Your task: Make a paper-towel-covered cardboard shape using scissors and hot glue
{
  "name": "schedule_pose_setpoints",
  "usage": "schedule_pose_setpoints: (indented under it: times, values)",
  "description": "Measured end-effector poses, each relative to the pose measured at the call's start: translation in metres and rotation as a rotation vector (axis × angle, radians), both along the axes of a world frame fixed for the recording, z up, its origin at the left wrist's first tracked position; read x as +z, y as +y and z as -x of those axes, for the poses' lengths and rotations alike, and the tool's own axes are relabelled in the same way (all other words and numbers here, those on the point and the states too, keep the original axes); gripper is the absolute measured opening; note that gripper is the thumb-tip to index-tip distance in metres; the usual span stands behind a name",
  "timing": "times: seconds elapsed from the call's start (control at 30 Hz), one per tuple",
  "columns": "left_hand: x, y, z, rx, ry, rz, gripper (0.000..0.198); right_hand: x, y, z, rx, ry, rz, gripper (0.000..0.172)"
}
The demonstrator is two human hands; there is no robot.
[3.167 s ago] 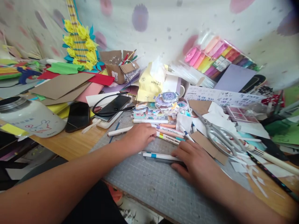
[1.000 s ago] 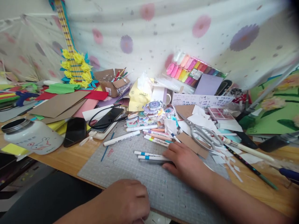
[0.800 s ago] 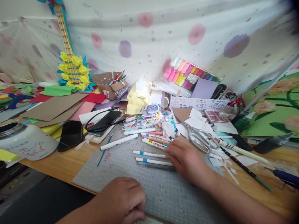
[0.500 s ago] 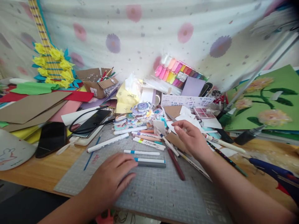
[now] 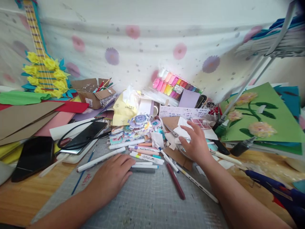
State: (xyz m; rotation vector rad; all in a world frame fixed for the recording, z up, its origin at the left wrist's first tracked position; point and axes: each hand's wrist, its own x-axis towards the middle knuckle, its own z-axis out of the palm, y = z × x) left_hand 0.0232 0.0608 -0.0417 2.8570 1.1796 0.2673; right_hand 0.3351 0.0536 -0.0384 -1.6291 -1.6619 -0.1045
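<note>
My left hand point(image 5: 113, 174) lies palm down on the cutting mat point(image 5: 152, 203), fingers stretched over the left ends of several pens. Beside its fingertips are a white marker with a blue end point(image 5: 149, 166) and a grey pen point(image 5: 144, 170), lying close together. My right hand point(image 5: 194, 143) hovers open with fingers spread above paper scraps. A pair of scissors point(image 5: 171, 129) lies under it, blades toward the back left and handles partly hidden. More markers point(image 5: 147, 157) lie just behind the left hand. A dark red pen point(image 5: 175, 182) rests between the hands.
Paper cutouts point(image 5: 139, 122) are piled at the back middle. Phones point(image 5: 33, 157) and a black cable point(image 5: 60, 140) lie left. A blue glue gun point(image 5: 269, 183) sits at the right edge. Behind stand a cardboard box point(image 5: 91, 98) and a coloured clay set point(image 5: 176, 86).
My right hand's fingers have spread apart above the scissors, more of which now show. My left hand has slid over the pens, which now lie closer together. The camera view has shifted.
</note>
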Motion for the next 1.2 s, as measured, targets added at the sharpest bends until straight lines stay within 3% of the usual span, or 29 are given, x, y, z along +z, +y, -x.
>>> schedule_pose_setpoints:
  times: [0.17, 0.3, 0.47, 0.57, 0.67, 0.83, 1.0, 1.2]
  values:
    - [-0.004, -0.004, 0.005, 0.007, -0.103, -0.113, 0.027, 0.005, -0.014, 0.028, 0.285, -0.132, 0.112, 0.022]
    - [-0.003, -0.011, 0.008, -0.05, -0.188, -0.136, 0.025, 0.012, -0.014, 0.044, 0.412, -0.244, 0.355, 0.04]
    - [-0.001, -0.016, 0.009, -0.071, -0.217, -0.126, 0.023, 0.016, -0.006, 0.054, 0.358, -0.296, 0.439, 0.049]
    - [-0.001, -0.016, 0.011, -0.081, -0.223, -0.15, 0.021, 0.021, -0.004, 0.048, 0.331, -0.303, 0.434, 0.042]
    - [0.002, -0.012, 0.017, -0.095, -0.25, -0.224, 0.02, 0.033, 0.002, 0.022, 0.241, -0.301, 0.431, 0.029]
    - [0.01, -0.002, 0.04, -0.077, -0.351, -0.313, 0.026, 0.05, 0.02, -0.039, -0.074, -0.317, 0.519, 0.022]
    - [0.011, -0.004, 0.045, -0.004, -0.379, -0.245, 0.023, 0.033, 0.021, -0.047, -0.078, -0.355, 0.7, 0.026]
    - [0.008, -0.007, 0.037, -0.024, -0.406, -0.238, 0.019, 0.019, 0.017, -0.033, -0.049, -0.336, 0.722, 0.028]
